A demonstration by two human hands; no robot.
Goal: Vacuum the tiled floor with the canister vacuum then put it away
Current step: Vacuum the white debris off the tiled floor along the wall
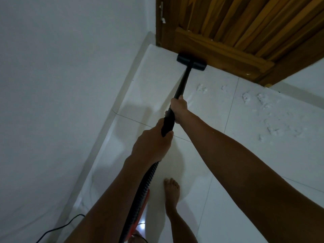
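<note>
Both hands are clamped on the wand (182, 83): right hand (178, 109) higher, left hand (152, 142) lower. The wand points up-frame to the nozzle (191, 61), which touches the door (228, 41). White debris (263, 102) lies at right of it.

Bare arms, bare hands, one bare foot

Both forearms run up from the bottom edge with no sleeves, watch or bands on them. The left hand (151, 143) and right hand (178, 108) carry no gloves or rings that can be seen. Lower down, a bare foot (171, 192) with no sock or shoe shows, toes spread, the shin above it uncovered too.
</note>
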